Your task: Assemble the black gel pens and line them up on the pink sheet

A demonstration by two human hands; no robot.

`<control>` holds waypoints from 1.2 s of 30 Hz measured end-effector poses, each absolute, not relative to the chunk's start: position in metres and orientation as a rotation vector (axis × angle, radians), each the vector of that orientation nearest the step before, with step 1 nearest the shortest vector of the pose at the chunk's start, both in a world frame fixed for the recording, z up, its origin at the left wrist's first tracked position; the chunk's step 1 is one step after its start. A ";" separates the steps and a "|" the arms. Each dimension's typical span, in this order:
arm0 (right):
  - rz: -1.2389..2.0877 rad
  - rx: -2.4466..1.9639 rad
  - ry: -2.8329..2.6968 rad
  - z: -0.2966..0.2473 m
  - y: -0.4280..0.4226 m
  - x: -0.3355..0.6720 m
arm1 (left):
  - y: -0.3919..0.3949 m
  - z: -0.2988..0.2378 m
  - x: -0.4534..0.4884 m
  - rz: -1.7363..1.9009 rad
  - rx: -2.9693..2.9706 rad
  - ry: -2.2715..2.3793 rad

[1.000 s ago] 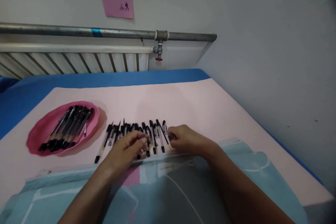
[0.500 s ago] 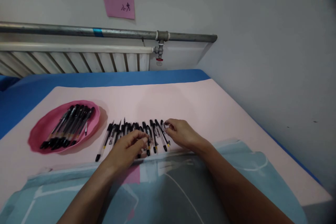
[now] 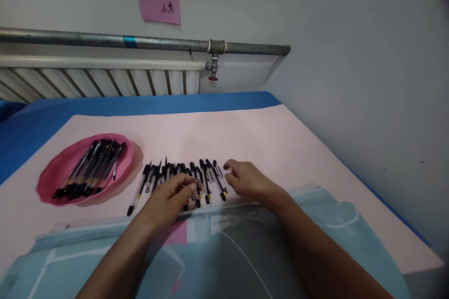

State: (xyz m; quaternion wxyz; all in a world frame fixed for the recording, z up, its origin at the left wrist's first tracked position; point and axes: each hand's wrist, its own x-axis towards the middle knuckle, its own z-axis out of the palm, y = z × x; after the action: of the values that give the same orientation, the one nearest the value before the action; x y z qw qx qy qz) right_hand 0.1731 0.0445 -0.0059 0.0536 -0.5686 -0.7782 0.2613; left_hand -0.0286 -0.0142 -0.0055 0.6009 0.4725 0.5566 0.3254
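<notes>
Pink surface (image 3: pixel 224 133): we've got our right hand (image 3: pixel 250 181) beside the pen row (image 3: pixel 204 180), thumb and forefinger apart; left hand (image 3: pixel 171 197) over pens, grip we can't tell.

The right hand (image 3: pixel 247 180) was uncurled from a fist and drawn just clear of the short black piece (image 3: pixel 218 169), whose far end was tipped toward the left edge of the table (image 3: pixel 157 133). The near end of the rightmost long pen (image 3: pixel 216 181) was swung toward the right edge
</notes>
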 end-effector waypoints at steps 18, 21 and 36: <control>1.137 -1.626 -2.351 0.008 0.036 0.169 | -0.013 -0.008 -0.030 0.730 1.187 1.278; 1.150 -1.633 -2.332 0.009 0.035 0.169 | -0.013 -0.008 -0.030 0.722 1.236 1.305; 0.894 -1.708 -2.470 -0.003 0.039 0.177 | -0.012 -0.002 -0.029 0.600 1.464 1.434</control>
State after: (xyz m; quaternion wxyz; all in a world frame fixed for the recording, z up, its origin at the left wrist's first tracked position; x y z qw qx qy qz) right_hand 0.1774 0.0386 -0.0026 0.0041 -0.5452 -0.7882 0.2854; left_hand -0.0288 -0.0121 -0.0015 0.4823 0.6006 0.5883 0.2461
